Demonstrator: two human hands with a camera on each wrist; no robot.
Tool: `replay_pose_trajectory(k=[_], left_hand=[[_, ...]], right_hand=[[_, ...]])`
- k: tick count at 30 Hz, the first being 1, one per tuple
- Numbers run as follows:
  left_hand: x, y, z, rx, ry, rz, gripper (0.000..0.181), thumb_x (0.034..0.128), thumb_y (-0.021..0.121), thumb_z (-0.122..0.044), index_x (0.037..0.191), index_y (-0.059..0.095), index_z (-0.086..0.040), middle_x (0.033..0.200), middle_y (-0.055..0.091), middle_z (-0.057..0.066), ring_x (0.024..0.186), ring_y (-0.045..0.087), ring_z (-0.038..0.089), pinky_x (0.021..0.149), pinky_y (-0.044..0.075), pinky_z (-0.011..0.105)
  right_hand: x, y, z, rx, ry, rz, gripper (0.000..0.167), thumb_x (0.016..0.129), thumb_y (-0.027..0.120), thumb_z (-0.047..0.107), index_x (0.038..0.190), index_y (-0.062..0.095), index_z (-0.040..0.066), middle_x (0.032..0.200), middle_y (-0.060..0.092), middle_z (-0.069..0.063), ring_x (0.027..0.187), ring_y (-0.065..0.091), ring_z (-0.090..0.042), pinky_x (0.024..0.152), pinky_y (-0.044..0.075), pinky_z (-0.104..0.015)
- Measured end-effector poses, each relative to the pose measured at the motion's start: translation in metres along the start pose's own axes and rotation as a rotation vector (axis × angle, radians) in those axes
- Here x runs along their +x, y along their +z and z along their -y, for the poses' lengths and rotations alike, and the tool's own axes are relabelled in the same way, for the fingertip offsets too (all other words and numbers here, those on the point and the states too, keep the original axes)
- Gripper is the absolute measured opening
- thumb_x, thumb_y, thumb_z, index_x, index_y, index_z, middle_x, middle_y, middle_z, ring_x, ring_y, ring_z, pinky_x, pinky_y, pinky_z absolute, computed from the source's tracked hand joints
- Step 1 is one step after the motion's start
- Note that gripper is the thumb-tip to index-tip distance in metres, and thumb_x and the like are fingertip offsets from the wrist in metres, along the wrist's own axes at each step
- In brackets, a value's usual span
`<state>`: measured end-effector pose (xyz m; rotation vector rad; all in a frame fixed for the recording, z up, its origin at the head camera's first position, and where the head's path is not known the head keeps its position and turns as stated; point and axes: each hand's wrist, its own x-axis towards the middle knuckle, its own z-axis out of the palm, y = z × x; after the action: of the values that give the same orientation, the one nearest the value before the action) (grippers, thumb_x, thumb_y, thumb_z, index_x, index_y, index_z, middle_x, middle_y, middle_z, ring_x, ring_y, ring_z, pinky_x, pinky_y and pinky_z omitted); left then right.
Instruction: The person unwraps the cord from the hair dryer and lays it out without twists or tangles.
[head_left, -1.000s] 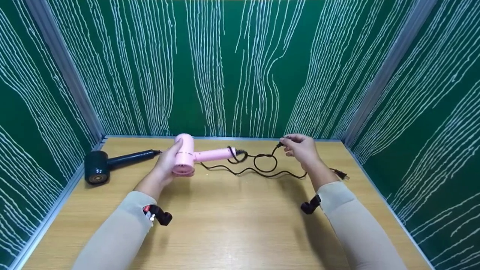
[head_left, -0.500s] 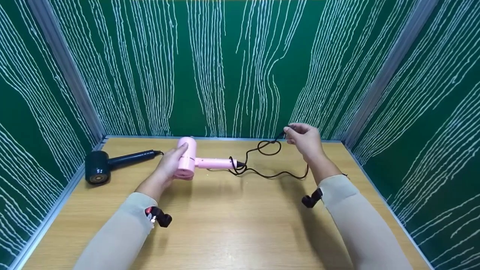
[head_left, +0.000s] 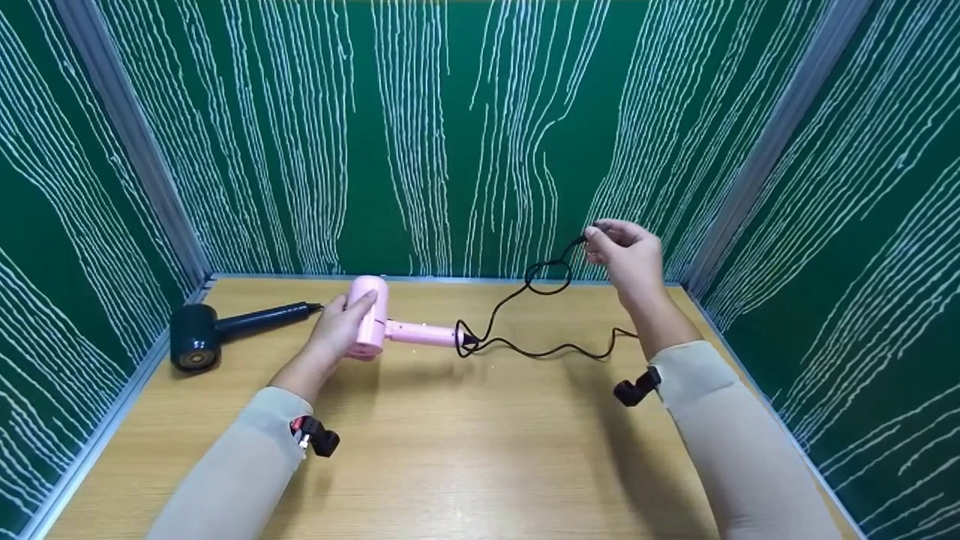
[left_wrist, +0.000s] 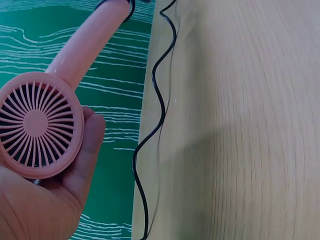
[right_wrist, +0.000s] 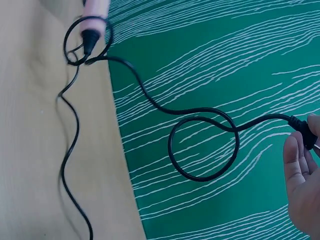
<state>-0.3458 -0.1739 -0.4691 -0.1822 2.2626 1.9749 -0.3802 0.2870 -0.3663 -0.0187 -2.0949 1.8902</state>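
My left hand (head_left: 335, 330) grips a pink hair dryer (head_left: 367, 307) round its barrel, with the handle pointing right. The round vent grille (left_wrist: 36, 122) faces the left wrist camera. In the right wrist view my right hand (right_wrist: 305, 200) pinches the black plug (right_wrist: 309, 134) of a power cord (right_wrist: 205, 110). A loose loop hangs in this cord below the plug, and another turn of it circles the end of the dryer's handle. In the head view the right hand (head_left: 630, 255) is raised before the back wall, and its fingers mostly hide the plug.
A dark hair dryer (head_left: 195, 337) lies at the left of the wooden table (head_left: 450, 450). A second wavy black cord (head_left: 555, 352) runs across the table towards the right arm, which hides its end. Green walls (head_left: 675, 150) with white lines stand at the back and sides.
The right hand has risen and moved right, pulling the cord up so its loop has lifted off the table. The pink dryer's handle end has dropped slightly. The plug on the table is now hidden.
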Motion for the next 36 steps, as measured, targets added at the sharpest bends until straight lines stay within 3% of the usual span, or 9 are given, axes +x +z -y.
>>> replay_pose_trajectory(k=[6, 12, 22, 29, 33, 36], left_hand=[[0.000, -0.005, -0.001, 0.030, -0.004, -0.099, 0.090, 0.1127, 0.055, -0.068, 0.177, 0.026, -0.013, 0.151, 0.058, 0.023, 0.121, 0.070, 0.033, 0.080, 0.072, 0.040], [-0.001, -0.017, 0.003, 0.011, -0.020, -0.192, 0.095, 0.1125, 0.049, -0.073, 0.182, 0.016, -0.018, 0.161, 0.053, 0.022, 0.128, 0.068, 0.035, 0.082, 0.071, 0.037], [-0.006, -0.047, 0.017, -0.100, -0.058, -0.292, 0.096, 0.1109, 0.050, -0.076, 0.181, 0.016, -0.019, 0.158, 0.055, 0.020, 0.102, 0.077, 0.023, 0.079, 0.071, 0.036], [-0.019, -0.078, 0.034, -0.121, -0.107, -0.324, 0.100, 0.1102, 0.049, -0.077, 0.182, 0.013, -0.017, 0.160, 0.055, 0.021, 0.091, 0.078, 0.017, 0.081, 0.072, 0.039], [-0.028, -0.094, 0.043, -0.097, -0.138, -0.347, 0.102, 0.1111, 0.046, -0.077, 0.183, 0.010, -0.013, 0.164, 0.050, 0.022, 0.111, 0.074, 0.022, 0.089, 0.070, 0.038], [-0.035, -0.104, 0.049, -0.059, -0.158, -0.359, 0.104, 0.1112, 0.042, -0.078, 0.183, 0.008, -0.010, 0.171, 0.044, 0.022, 0.137, 0.062, 0.030, 0.115, 0.061, 0.042]], right_hand=[[-0.005, -0.010, 0.006, 0.118, -0.001, -0.035, 0.028, 0.104, 0.086, 0.027, 0.126, 0.079, 0.011, 0.111, 0.074, -0.005, 0.087, 0.074, -0.015, 0.081, 0.068, -0.023], [-0.009, -0.025, 0.002, 0.223, 0.051, -0.059, 0.030, 0.106, 0.084, 0.022, 0.130, 0.076, 0.005, 0.115, 0.071, -0.005, 0.089, 0.073, -0.013, 0.080, 0.068, -0.023], [-0.017, -0.065, -0.016, 0.299, 0.147, -0.077, 0.039, 0.105, 0.085, 0.029, 0.136, 0.073, 0.008, 0.121, 0.069, -0.004, 0.099, 0.068, -0.015, 0.084, 0.067, -0.022], [-0.023, -0.100, -0.026, 0.368, 0.198, -0.086, 0.035, 0.105, 0.085, 0.027, 0.133, 0.073, 0.010, 0.119, 0.069, -0.005, 0.099, 0.068, -0.015, 0.084, 0.068, -0.023], [-0.027, -0.120, -0.034, 0.416, 0.216, -0.106, 0.024, 0.105, 0.085, 0.022, 0.125, 0.077, 0.013, 0.110, 0.074, -0.003, 0.091, 0.072, -0.013, 0.081, 0.069, -0.025], [-0.031, -0.135, -0.040, 0.451, 0.234, -0.125, 0.021, 0.103, 0.087, 0.020, 0.121, 0.078, 0.012, 0.100, 0.078, -0.002, 0.084, 0.074, -0.013, 0.077, 0.069, -0.026]])
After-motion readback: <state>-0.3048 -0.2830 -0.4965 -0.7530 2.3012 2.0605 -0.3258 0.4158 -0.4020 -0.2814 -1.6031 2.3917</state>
